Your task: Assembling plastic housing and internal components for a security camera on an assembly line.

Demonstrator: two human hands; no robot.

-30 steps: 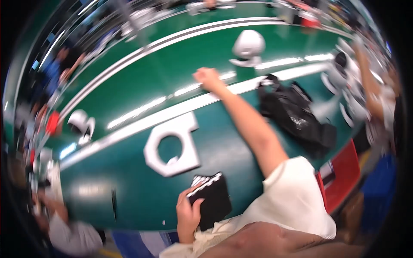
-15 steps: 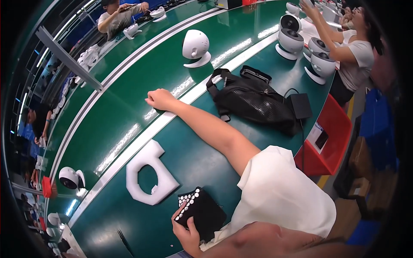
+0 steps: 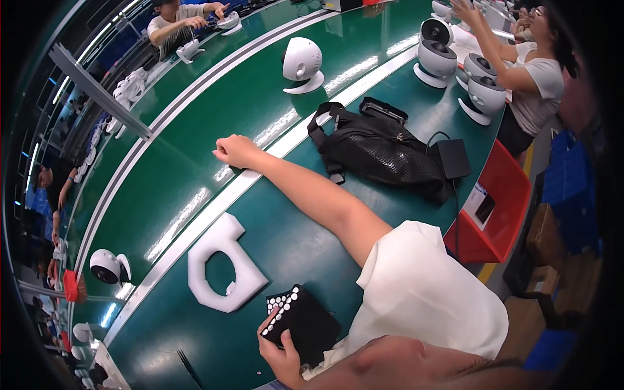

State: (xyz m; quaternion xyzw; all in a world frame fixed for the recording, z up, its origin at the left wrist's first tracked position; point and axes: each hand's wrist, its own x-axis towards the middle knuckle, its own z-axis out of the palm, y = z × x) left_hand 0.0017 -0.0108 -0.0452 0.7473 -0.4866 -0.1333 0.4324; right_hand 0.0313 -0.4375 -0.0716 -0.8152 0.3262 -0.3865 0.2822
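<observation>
My left hand (image 3: 281,354) is closed on a black flat piece (image 3: 312,328) with rows of white round dots along its upper left edge, close to me at the table's near side. Stretched out to the far left, my right hand (image 3: 237,153) rests at the conveyor's white edge rail (image 3: 218,203), fingers curled. Whatever those fingers may hold is hidden. Between the hands lies a white foam insert (image 3: 201,279) with a large round hole. On the green conveyor (image 3: 195,156) stands a white round-headed camera (image 3: 303,62), beyond my right hand; another white camera (image 3: 107,266) stands farther left.
A black mesh bag (image 3: 383,153) and a black adapter (image 3: 450,159) with a cable lie right of my forearm. Several white cameras (image 3: 437,62) stand at the far right, beside a co-worker (image 3: 533,84). A red bin (image 3: 500,208) hangs off the table's right side.
The white cameras on the conveyor have shifted slightly rightward. Both my hands keep nearly the same pose. The co-worker at the right has moved their raised hands.
</observation>
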